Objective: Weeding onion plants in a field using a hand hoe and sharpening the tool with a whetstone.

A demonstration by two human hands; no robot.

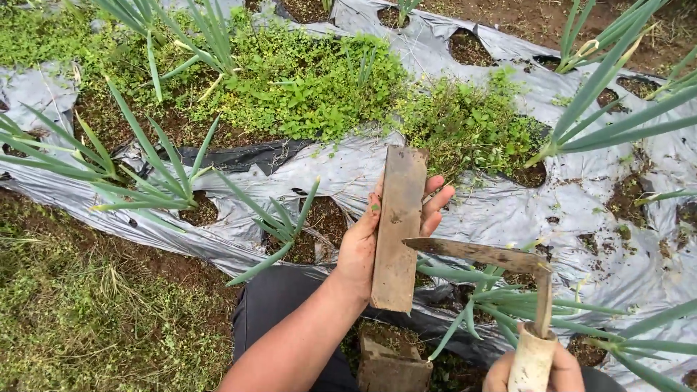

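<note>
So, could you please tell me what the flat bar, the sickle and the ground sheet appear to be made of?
The flat bar in the left hand looks like a sharpening stone: brown, matte, with a chipped top corner. The sickle blade seems to be steel, dark and rust-stained, and its handle, held by the right hand, is pale, perhaps wood or bamboo. The ground sheet looks like glossy, wrinkled silver plastic film.

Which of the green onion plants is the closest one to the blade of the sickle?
The green onion plant right under the sickle blade, at lower right; its leaves pass behind the blade. The others stand farther away along the plastic mulch.
</note>
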